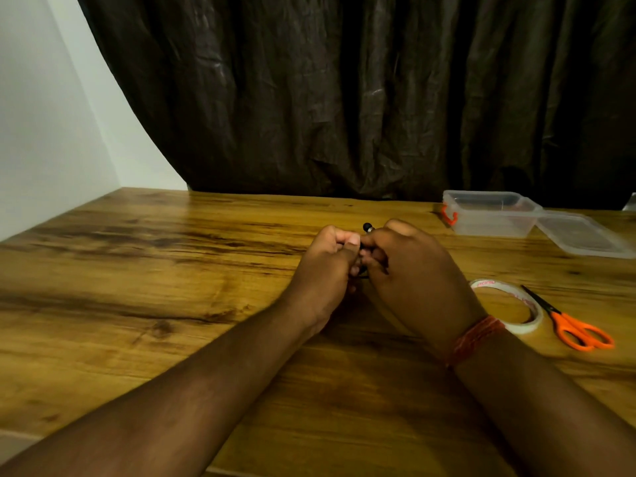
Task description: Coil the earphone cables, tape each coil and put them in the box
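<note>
An earphone point(367, 228) cable is being pinched between both hands over the table point(172, 287); the left hand point(328, 266) and right hand point(409, 270) are curled closed and touching; tape point(509, 306) is lying nearest the right wrist; the box point(492, 213) is lying beyond, right.

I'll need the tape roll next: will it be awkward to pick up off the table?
Probably not. The tape roll lies flat, so it shouldn't roll. It looks like a thin, hollow ring, likely light and rigid. The scissors lie close beside it and could get nudged.
</note>
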